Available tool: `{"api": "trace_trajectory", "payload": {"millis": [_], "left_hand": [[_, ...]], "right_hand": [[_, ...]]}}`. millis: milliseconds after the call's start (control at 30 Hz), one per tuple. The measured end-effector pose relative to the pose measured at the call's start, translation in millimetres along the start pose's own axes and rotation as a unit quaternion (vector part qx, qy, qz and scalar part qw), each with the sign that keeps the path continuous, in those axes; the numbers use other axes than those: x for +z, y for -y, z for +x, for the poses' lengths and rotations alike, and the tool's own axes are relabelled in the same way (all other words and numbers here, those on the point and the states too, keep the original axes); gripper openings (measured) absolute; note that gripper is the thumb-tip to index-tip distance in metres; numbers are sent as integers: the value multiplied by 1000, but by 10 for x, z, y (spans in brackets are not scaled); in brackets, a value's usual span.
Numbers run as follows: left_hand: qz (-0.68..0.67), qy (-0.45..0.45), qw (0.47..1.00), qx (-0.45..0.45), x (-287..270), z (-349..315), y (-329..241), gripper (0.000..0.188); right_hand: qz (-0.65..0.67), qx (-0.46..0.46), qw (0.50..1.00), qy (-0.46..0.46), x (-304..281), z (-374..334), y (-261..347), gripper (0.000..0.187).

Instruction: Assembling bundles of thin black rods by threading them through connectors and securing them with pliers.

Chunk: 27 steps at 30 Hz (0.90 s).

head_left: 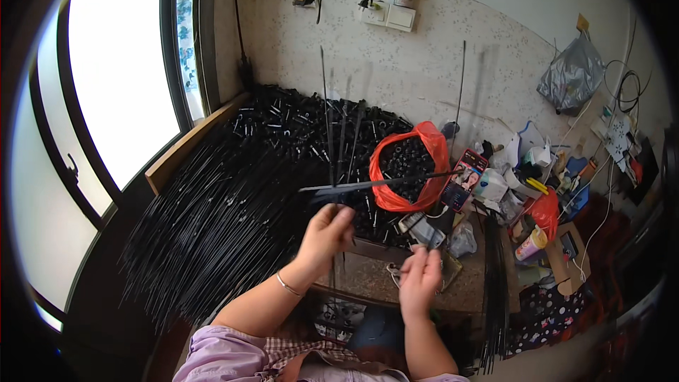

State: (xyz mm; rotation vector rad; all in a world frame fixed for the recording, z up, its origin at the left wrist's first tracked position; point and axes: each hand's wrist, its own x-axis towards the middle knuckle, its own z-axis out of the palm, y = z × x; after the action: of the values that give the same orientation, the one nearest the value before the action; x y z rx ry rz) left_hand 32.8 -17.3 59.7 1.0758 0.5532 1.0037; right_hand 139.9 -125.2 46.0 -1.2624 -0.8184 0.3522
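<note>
My left hand (331, 232) is raised above the near edge of the worktable, fingers curled together in a pinch. A small dark piece seems to show beneath its fingers, too blurred to name. To its right, my right hand (420, 276) has its thumb and fingertips pressed together; motion smears the tips, and whatever they hold is hidden. Just beyond both hands, a blurred dark bar (382, 184) runs crosswise. Thin upright black rods (327, 113) rise behind it. Left of my left hand lies a big heap of long thin black rods (212, 219).
Small black plastic parts (297, 124) are piled against the wall. An orange-red bag (382, 192) holds black round pieces. Right of it are a lit phone (465, 179), a clear plastic bag (463, 239) and assorted clutter. More black rods (495, 290) hang over the table's right edge.
</note>
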Motion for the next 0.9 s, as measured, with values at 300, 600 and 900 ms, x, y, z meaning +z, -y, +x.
{"api": "trace_trajectory", "payload": {"millis": [300,600,900], "left_hand": [[-107,-39,993,-9,36,131,-125,14],[-88,104,988,-76,438,92,-46,17],[-50,-41,998,-27,372,84,-3,18]], "right_hand": [[81,50,993,74,-206,433,278,23],[-72,-32,989,127,145,-1,-24,16],[-128,-103,986,-28,-205,353,151,18]]}}
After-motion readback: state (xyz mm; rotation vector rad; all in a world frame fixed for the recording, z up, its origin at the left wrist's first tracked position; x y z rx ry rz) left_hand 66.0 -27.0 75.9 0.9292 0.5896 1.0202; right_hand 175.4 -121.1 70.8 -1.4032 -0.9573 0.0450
